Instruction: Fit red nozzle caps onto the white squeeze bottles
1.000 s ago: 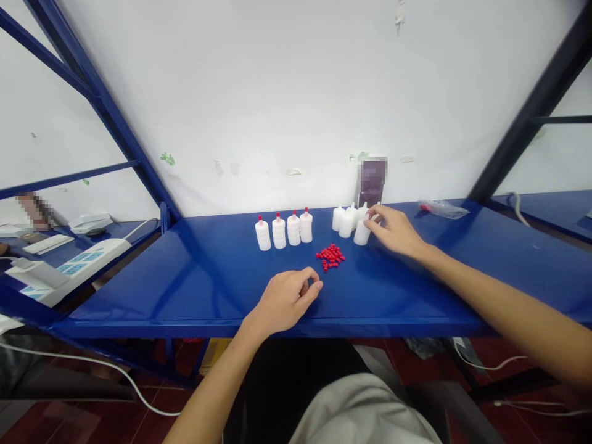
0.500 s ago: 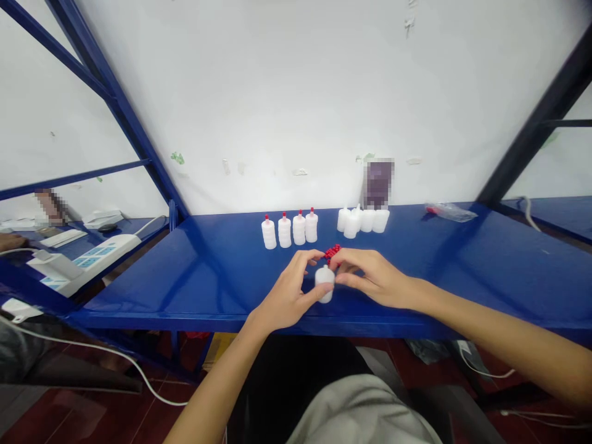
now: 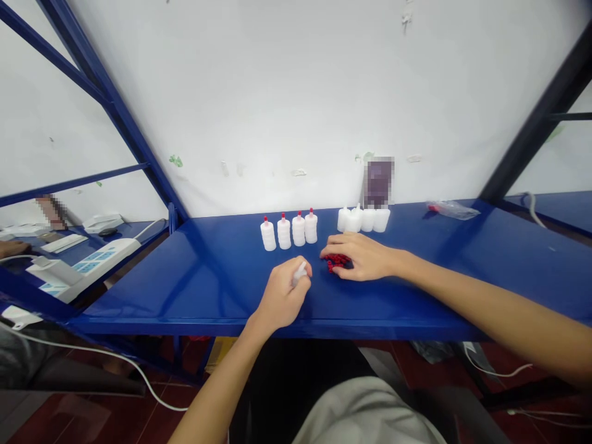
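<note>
My left hand (image 3: 284, 293) is wrapped round a white bottle (image 3: 300, 271), whose bare nozzle shows between thumb and fingers. My right hand (image 3: 361, 256) rests over a small pile of red caps (image 3: 337, 263), thumb and fingers bent round it; whether a cap is pinched cannot be made out. Several white ribbed bottles with red caps (image 3: 283, 232) stand upright in a row behind my left hand. Behind my right hand is a group of white bottles (image 3: 354, 220), some showing uncapped nozzles.
The blue table (image 3: 185, 283) meets a white wall. A clear plastic bag with something red (image 3: 453, 209) lies at the back right. At the left, beyond the blue frame, are a white power strip (image 3: 99, 259) and a person's hand (image 3: 12, 248).
My left hand has closed round the bottle and moved slightly left, tilting it. My right hand has left the bottle's side and come down over the red caps.
</note>
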### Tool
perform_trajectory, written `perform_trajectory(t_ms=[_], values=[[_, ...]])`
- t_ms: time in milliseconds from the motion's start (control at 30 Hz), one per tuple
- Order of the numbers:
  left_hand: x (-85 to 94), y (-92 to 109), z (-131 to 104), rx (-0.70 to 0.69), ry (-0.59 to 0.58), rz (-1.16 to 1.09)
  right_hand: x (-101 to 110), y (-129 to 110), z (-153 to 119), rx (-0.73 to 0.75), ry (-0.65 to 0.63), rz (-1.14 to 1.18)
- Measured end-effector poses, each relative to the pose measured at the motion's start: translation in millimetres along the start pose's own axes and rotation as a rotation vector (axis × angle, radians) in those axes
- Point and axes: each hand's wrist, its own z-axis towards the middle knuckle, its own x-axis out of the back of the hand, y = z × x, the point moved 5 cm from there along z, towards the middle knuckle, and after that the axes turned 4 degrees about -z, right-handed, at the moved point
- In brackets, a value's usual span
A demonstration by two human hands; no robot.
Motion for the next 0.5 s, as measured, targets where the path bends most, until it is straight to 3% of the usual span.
perform_trajectory(t_ms=[133,367,500], values=[[-7.2,12.1,-2.1,-0.117,-0.081,0.225,-2.9,-2.5,-8.3,0.042,0.011,0.001],[-9.6,17.7,-4.0,-0.255,-0.38,0.275,-6.6,-6.9,-5.8,0.054,-0.033,0.012],[-2.5,12.1,-3.9,-0.268,-0.402,0.285,-10.1,-8.3,-4.8,0.074,-0.044,0.024]])
